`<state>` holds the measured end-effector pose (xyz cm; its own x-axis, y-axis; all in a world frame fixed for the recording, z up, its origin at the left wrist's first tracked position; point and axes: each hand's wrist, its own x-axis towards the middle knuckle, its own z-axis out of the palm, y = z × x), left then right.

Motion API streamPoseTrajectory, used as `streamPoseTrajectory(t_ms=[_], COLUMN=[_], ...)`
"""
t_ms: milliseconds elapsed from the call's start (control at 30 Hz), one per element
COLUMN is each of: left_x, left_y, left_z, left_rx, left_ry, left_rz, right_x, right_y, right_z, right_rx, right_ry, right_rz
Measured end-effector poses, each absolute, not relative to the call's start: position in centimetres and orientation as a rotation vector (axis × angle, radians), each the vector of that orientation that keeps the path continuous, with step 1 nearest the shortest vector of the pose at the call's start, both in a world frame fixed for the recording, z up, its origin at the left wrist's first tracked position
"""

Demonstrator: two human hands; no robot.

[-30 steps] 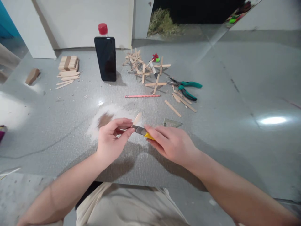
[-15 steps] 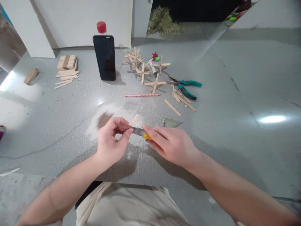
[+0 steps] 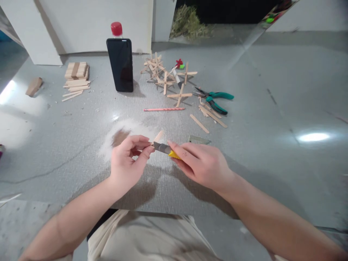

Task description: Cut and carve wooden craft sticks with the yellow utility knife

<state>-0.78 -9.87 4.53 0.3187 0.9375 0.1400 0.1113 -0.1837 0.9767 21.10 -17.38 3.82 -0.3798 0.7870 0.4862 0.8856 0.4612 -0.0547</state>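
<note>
My left hand pinches a pale wooden stick, whose rounded end sticks up past the fingertips. In my right hand is a yellow utility knife, its grey blade pointing left. The blade's tip meets the stick close to my left fingertips; exactly how they touch is too small to tell. Both hands are above the grey table. A clear triangle ruler lies just beyond my right hand, and whitish dust with a brown patch lies behind my left.
A black phone leans on a red-capped bottle. Beyond a pink pencil stand several crossed-stick pieces. Teal-handled pliers rest on loose sticks at right. Stacked sticks and a brown piece lie at back left.
My right hand and the knife have shifted slightly right, and more of the blade shows. My left hand has moved a little left, still pinching the stick.
</note>
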Motion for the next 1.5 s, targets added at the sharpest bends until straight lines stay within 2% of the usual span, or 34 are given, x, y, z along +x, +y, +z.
streamPoseTrajectory(t_ms=[367,1500], left_x=[-0.90,-1.17], left_y=[-9.71,-9.39], left_z=[4.86,5.42], left_rx=[1.790,1.649], left_ry=[0.964,1.005], left_rz=[1.089,0.969], right_x=[21.16,21.06], right_y=[-17.40,-17.62], right_z=[3.52,3.86], right_rx=[-1.360,-1.356], right_ry=[-2.294,-2.318], right_rz=[-0.293,-0.221])
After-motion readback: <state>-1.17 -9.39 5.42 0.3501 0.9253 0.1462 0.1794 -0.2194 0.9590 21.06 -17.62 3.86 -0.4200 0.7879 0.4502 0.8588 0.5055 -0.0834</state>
